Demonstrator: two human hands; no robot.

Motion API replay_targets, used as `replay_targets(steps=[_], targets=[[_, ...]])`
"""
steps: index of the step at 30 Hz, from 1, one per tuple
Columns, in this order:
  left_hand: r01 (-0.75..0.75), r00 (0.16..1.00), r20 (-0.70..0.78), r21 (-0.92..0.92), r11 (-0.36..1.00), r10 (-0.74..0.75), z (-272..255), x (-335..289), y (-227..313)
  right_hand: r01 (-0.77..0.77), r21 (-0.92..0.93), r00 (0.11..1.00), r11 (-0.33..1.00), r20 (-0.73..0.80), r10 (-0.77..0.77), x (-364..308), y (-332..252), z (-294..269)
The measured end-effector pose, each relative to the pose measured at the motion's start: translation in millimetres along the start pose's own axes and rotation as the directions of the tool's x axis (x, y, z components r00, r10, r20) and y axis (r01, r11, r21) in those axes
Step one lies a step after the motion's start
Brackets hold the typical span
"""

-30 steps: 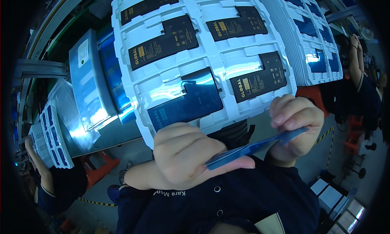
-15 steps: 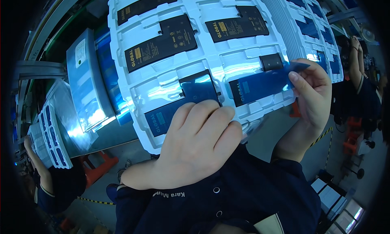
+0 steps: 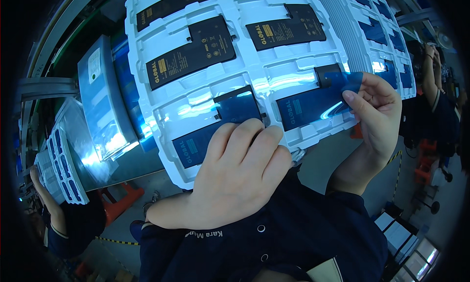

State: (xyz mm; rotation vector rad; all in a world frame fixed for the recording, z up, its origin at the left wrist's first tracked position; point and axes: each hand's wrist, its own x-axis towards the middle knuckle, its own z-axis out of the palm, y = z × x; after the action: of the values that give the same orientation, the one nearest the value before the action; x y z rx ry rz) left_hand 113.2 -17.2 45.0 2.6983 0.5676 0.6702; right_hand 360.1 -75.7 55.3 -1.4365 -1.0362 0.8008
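Observation:
A white molded tray [image 3: 267, 66] holds several flat black L-shaped batteries with gold print, one [image 3: 193, 52] in a middle pocket. Over the near-right battery [image 3: 289, 108] lies a translucent blue film [image 3: 318, 103]. My right hand [image 3: 374, 105] pinches the film's right end between thumb and fingers, at the tray's right edge. My left hand [image 3: 240, 174] is curled, knuckles up, over the lower right part of the near-left battery [image 3: 198, 145], which also looks blue as if under film. Its fingertips are hidden, so I cannot see what they grip.
Stacked trays [image 3: 328, 17] stand behind on the right, beside another tray of blue-covered batteries [image 3: 374, 30]. Left are a packet of blue film sheets [image 3: 105, 105] and clear plastic [image 3: 81, 130]. Co-workers' arms show at far left and far right, with orange stools [image 3: 122, 201] below.
The right end of the blue film has swung back and now partly covers the battery's black upper part. My right hand shifts slightly; the tray moves a little left. My left hand stays nearly still.

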Motion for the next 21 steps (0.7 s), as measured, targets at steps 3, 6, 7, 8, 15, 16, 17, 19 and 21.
replay_targets(steps=[3,6,7,8,15,16,17,19,21], targets=[[0.001,1.0,0.002,0.005,1.0,-0.001,0.5,0.1,0.0,-0.009,0.01,1.0,1.0,-0.002,0.009,0.2,-1.9,1.3],[0.012,1.0,-0.017,-0.025,1.0,-0.013,1.5,0.5,1.6,-0.023,-0.016,1.0,1.0,0.001,0.023,-0.1,-0.7,0.6],[0.018,0.999,-0.027,-0.041,0.999,-0.019,1.8,0.7,2.3,-0.028,-0.027,1.0,0.999,0.003,0.028,-0.3,-0.2,0.2],[0.017,1.0,0.008,-0.041,0.999,-0.017,-0.3,1.8,2.7,-0.028,-0.03,1.0,0.999,0.002,0.028,-0.4,-0.3,0.2],[0.029,0.993,0.114,-0.057,0.998,-0.022,-7.4,5.2,3.3,-0.014,-0.015,1.0,1.0,0.027,0.015,-0.6,-4.0,2.9],[0.032,0.993,0.114,-0.062,0.998,-0.025,-7.7,5.2,3.6,-0.014,-0.015,0.999,1.0,0.031,0.015,-0.8,-4.1,3.3],[0.03,0.993,0.113,-0.061,0.998,-0.023,-8.0,5.3,3.7,-0.016,-0.013,1.0,1.0,0.009,0.016,-1.2,-3.4,5.8],[0.024,0.994,0.112,-0.061,0.998,-0.017,-8.0,5.9,3.4,-0.02,-0.009,0.999,1.0,-0.039,0.02,-2.2,-1.4,11.4],[0.019,0.994,0.106,-0.062,0.998,-0.012,-7.4,5.8,3.1,0.003,-0.205,0.999,0.979,0.039,0.005,-5.0,-5.1,6.4]])
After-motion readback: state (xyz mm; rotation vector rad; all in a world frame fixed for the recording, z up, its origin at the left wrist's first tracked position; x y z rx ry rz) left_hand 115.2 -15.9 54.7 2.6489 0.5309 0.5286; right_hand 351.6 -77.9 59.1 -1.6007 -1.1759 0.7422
